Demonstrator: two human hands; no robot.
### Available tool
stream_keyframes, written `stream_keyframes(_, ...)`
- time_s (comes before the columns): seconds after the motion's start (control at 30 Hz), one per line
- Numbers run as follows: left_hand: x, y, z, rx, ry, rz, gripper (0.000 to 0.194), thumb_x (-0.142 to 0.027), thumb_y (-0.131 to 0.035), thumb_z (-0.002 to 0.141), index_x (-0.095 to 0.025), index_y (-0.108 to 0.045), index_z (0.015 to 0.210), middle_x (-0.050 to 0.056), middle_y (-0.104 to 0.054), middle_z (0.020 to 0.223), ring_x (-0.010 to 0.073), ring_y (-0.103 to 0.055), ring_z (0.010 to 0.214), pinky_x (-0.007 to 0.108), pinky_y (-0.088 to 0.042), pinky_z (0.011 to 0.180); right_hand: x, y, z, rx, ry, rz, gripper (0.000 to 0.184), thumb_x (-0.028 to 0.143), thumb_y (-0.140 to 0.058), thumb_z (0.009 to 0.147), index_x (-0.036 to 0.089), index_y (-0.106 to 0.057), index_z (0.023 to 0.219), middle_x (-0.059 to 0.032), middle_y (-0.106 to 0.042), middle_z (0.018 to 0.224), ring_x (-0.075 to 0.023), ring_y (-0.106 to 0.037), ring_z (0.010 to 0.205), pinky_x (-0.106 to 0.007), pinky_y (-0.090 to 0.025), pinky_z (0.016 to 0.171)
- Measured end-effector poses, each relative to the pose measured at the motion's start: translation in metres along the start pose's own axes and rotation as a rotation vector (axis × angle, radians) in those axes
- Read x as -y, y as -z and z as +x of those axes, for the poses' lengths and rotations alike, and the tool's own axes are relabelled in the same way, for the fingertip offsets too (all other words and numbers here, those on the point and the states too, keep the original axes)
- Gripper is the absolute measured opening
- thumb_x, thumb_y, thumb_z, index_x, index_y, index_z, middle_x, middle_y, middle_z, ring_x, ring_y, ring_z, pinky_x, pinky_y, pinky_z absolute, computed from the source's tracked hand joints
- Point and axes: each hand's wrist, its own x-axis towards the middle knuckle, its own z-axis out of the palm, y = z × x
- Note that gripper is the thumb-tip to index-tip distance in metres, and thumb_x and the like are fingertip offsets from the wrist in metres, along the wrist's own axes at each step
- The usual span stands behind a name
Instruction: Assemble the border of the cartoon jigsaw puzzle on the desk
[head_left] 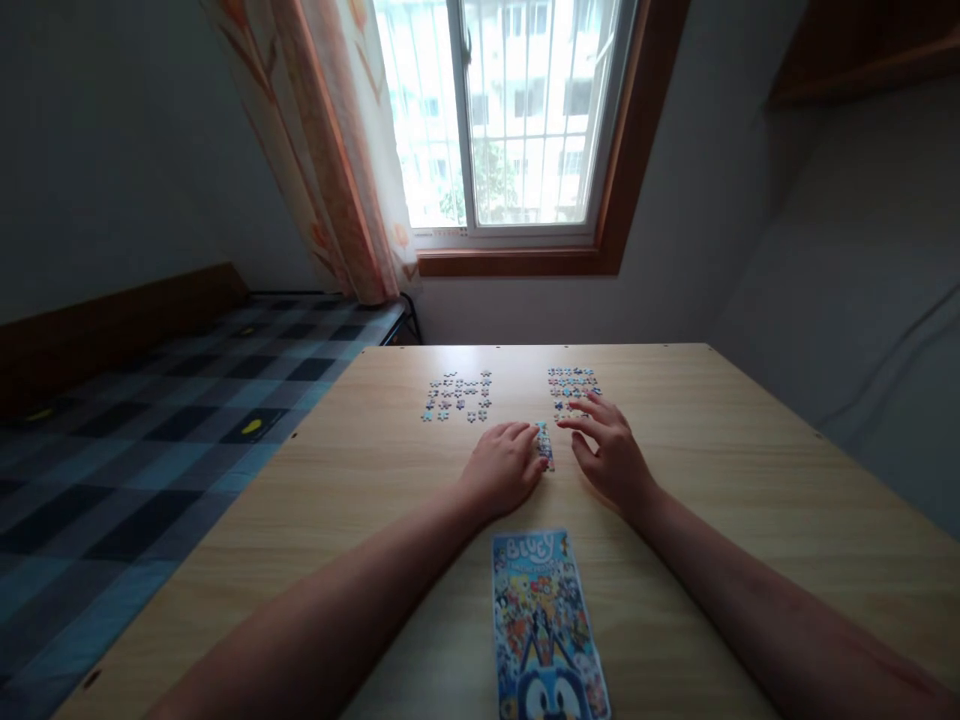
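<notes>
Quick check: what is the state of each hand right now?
Left hand: palm down at the puzzle strip; grip cannot be told.
Right hand: open, near loose puzzle pieces.

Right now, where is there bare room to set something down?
Bare table lies right of the right hand and left of the left hand, out to each edge. Crowded: between the hands, around the puzzle strip.

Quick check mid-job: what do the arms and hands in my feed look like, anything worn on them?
Two bare human forearms, left and right, with no sleeves in view. The left hand and right hand are ungloved; no watch, bracelet, cable or ring can be made out.
</notes>
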Motion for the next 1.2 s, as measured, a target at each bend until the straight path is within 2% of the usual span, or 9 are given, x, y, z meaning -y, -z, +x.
stream_keyframes(0.67,0.010,0.005,-0.002,-0.051,0.048,-0.186,0.032,-0.029,-0.056,0.092,-0.019,-0.066,0.120,0.010,-0.069,0.123,0.0248,-0.060,0.115,0.045,-0.046,0.106,0.002,-0.001,-0.004,-0.004,0.069,0.069,0.025,0.013,-0.056,0.085,0.028,-0.076,0.090,-0.0057,-0.072,0.118,-0.0307,-0.053,0.132,-0.060,-0.041,0.111)
stream_keyframes(1.2,0.011,0.005,-0.004,-0.052,0.025,-0.220,0.028,-0.029,-0.058,0.091,-0.021,-0.068,0.116,0.009,-0.070,0.119,0.0252,-0.060,0.113,0.045,-0.046,0.105,0.003,0.001,-0.006,0.023,0.037,0.115,0.025,0.014,-0.056,0.086,0.031,-0.075,0.090,-0.0048,-0.074,0.111,-0.0314,-0.057,0.127,-0.061,-0.044,0.107)
